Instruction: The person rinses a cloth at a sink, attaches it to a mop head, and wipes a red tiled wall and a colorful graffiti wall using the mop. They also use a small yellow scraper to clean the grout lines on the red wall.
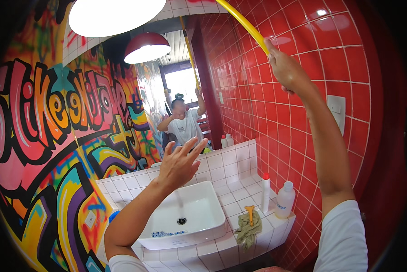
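Observation:
My right hand (287, 69) is raised high at the right and closed around a yellow pole (246, 27). The pole runs up and leftward past the top edge of the view, so its far end is hidden. Fingers spread and holding nothing, my left hand (180, 166) is lifted above the white washbasin (220, 222), in front of the wall mirror (232, 115). In the mirror a person in a white shirt appears, one arm up on the pole. Whether my left fingertips touch the glass cannot be told.
A lit lamp (116, 15) hangs close at the upper left. On the tiled counter (232, 199) stand a red-capped bottle (265, 193) and a translucent bottle (285, 202). A small orange tool (250, 211) lies on a green cloth (247, 229). A red-tiled wall (285, 136) bounds the right.

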Action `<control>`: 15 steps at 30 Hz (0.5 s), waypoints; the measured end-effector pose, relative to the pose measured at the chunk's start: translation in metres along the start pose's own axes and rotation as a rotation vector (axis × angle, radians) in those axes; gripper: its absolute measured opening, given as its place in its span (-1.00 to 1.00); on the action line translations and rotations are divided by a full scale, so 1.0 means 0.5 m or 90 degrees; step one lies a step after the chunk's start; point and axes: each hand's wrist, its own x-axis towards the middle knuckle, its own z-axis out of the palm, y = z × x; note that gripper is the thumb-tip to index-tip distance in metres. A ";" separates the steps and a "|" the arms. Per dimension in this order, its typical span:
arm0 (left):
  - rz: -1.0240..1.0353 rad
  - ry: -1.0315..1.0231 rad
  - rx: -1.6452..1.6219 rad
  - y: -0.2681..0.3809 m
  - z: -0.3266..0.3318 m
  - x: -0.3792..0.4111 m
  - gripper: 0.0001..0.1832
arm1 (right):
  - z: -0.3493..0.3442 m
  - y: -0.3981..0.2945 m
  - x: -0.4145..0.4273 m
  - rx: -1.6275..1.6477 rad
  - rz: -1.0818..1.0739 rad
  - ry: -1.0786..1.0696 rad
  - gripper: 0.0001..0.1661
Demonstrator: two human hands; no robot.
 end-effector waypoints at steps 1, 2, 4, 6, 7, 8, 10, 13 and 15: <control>0.002 -0.014 -0.002 0.005 0.004 0.000 -0.26 | 0.000 -0.001 0.001 0.017 -0.013 -0.001 -0.44; 0.003 -0.023 -0.001 0.007 0.011 0.002 -0.26 | 0.001 0.002 0.000 0.033 -0.025 -0.001 -0.44; 0.008 -0.020 0.003 0.013 0.019 0.015 -0.28 | 0.017 0.025 -0.002 0.023 -0.049 0.012 -0.44; 0.008 -0.005 0.002 0.021 0.016 0.029 -0.30 | 0.062 0.072 -0.022 -0.029 -0.075 0.039 -0.43; 0.009 0.012 -0.005 0.025 0.013 0.043 -0.31 | 0.081 0.095 -0.054 -0.029 -0.070 0.034 -0.44; 0.010 0.026 -0.010 0.029 0.011 0.057 -0.32 | 0.102 0.119 -0.097 -0.026 -0.065 0.026 -0.44; -0.005 0.068 -0.057 0.043 0.006 0.093 -0.34 | 0.121 0.155 -0.195 -0.082 -0.021 -0.009 -0.42; -0.002 0.146 -0.115 0.064 0.000 0.143 -0.36 | 0.137 0.219 -0.325 -0.080 0.002 -0.044 -0.36; -0.004 0.181 -0.149 0.075 0.010 0.176 -0.36 | 0.137 0.245 -0.399 -0.082 -0.003 -0.063 -0.34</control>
